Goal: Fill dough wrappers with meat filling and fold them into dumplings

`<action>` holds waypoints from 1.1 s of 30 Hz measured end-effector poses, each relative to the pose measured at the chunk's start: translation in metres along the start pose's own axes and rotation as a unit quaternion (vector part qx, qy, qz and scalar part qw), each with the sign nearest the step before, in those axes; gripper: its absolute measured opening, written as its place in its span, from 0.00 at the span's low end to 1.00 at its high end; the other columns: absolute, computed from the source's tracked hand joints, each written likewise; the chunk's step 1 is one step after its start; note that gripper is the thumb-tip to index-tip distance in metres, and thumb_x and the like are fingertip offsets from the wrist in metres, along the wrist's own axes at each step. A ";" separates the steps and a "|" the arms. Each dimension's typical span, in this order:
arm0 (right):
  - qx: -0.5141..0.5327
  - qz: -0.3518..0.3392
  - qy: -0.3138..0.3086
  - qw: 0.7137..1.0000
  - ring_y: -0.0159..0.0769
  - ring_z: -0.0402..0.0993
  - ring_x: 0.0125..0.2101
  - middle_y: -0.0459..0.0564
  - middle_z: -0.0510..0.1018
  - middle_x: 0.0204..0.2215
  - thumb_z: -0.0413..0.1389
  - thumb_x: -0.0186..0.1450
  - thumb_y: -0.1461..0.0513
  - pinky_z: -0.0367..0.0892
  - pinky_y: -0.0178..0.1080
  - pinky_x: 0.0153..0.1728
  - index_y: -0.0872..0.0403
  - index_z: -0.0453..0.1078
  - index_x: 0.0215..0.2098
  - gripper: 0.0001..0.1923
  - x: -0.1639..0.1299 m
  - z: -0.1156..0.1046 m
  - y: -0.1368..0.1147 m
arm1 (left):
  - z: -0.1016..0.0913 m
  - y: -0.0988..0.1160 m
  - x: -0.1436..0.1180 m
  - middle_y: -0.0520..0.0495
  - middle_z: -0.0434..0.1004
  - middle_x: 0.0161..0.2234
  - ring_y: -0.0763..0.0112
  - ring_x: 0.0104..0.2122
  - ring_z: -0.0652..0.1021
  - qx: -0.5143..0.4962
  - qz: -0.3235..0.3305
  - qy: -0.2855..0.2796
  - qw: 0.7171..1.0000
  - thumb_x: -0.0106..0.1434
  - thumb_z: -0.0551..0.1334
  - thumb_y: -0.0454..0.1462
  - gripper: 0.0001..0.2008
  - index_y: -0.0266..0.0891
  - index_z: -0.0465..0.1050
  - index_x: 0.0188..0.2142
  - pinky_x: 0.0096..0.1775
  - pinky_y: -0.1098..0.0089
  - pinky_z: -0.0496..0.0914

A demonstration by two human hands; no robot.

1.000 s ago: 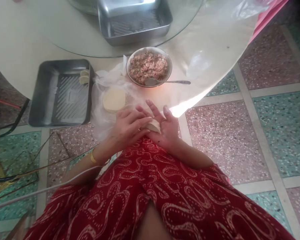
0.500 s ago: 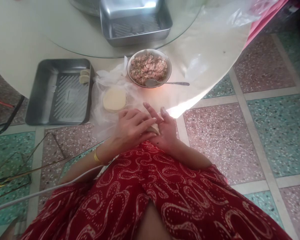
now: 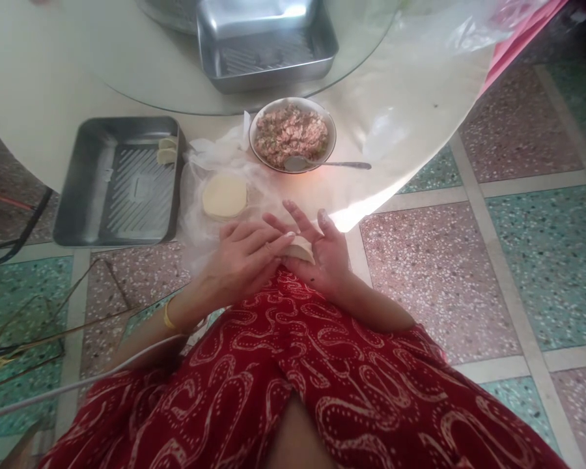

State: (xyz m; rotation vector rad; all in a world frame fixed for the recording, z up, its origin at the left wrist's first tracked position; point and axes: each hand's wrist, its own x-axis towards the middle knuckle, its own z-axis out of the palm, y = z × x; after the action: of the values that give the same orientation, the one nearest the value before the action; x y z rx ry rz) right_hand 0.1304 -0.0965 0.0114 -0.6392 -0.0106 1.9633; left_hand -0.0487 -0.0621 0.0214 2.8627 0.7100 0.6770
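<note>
Below the near edge of the table (image 3: 410, 124), above your red patterned garment (image 3: 293, 339), a pale dough piece (image 3: 301, 249) lay between your hands. Your right hand (image 3: 329, 257) was turned palm up, thumb along the near side of the piece, other fingers raised and spread, an attitude that probably cradled it. Your left hand (image 3: 244, 257) reached over its left end, fingers close together; whether their tips pinched it could not be told. Pale round sheets (image 3: 224, 195) lay flat on thin plastic (image 3: 195, 225), presumably to keep them off the tabletop. Beyond stood a bowl (image 3: 272, 107) of minced mixture (image 3: 290, 133); its spoon (image 3: 342, 164) pointed its handle rightward, likely for easy grasping. Small pale pieces (image 3: 167, 150) sat by the right wall of the nearer metal tray (image 3: 131, 189), which appeared to overhang the edge. A second metal tray (image 3: 273, 81) rested on the glass turntable (image 3: 141, 71). Room for moving looked widest right of the bowl; leftward, plastic and tray lay just beside each other, and a white cable (image 3: 102, 372) passed your left forearm.
</note>
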 end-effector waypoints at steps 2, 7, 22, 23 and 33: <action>0.008 -0.005 0.006 1.000 0.37 0.80 0.44 0.48 0.81 0.48 0.35 0.73 0.49 0.75 0.46 0.49 0.46 0.68 0.56 0.25 0.000 0.001 0.000 | 0.000 0.002 -0.001 0.46 0.81 0.45 0.61 0.44 0.78 0.022 -0.013 0.013 1.000 0.68 0.61 0.36 0.21 0.45 0.64 0.60 0.43 0.58 0.65; 0.005 -0.025 0.011 1.000 0.40 0.79 0.48 0.51 0.81 0.50 0.38 0.73 0.50 0.77 0.49 0.47 0.47 0.67 0.58 0.24 -0.001 0.006 0.001 | 0.006 0.004 -0.003 0.47 0.82 0.40 0.62 0.40 0.79 0.067 -0.012 0.032 0.997 0.68 0.62 0.36 0.21 0.43 0.64 0.59 0.40 0.59 0.65; -0.042 -0.009 0.019 0.999 0.41 0.80 0.46 0.53 0.79 0.54 0.34 0.73 0.51 0.75 0.52 0.50 0.48 0.61 0.63 0.27 -0.002 0.008 0.002 | 0.016 0.006 -0.006 0.46 0.82 0.38 0.63 0.40 0.79 0.023 -0.020 0.068 0.997 0.66 0.60 0.30 0.24 0.38 0.63 0.61 0.41 0.63 0.67; -0.050 -0.012 0.014 0.999 0.41 0.80 0.47 0.52 0.79 0.55 0.34 0.73 0.50 0.75 0.52 0.51 0.47 0.61 0.63 0.27 -0.002 0.007 0.003 | 0.017 0.006 -0.007 0.46 0.82 0.38 0.63 0.39 0.78 0.024 -0.022 0.072 0.997 0.66 0.60 0.29 0.24 0.38 0.63 0.61 0.40 0.63 0.66; -0.166 -0.036 -0.022 0.985 0.42 0.80 0.47 0.45 0.76 0.59 0.36 0.71 0.44 0.77 0.53 0.48 0.41 0.62 0.61 0.27 0.004 -0.007 0.008 | 0.012 0.007 -0.011 0.44 0.79 0.43 0.62 0.43 0.78 -0.033 -0.061 0.039 0.997 0.68 0.61 0.35 0.23 0.42 0.63 0.61 0.45 0.60 0.71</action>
State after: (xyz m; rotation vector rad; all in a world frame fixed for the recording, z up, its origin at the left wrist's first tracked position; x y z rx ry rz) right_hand 0.1259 -0.0991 0.0013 -0.7994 -0.3906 1.9206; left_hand -0.0487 -0.0732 0.0076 2.7203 0.8474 0.7826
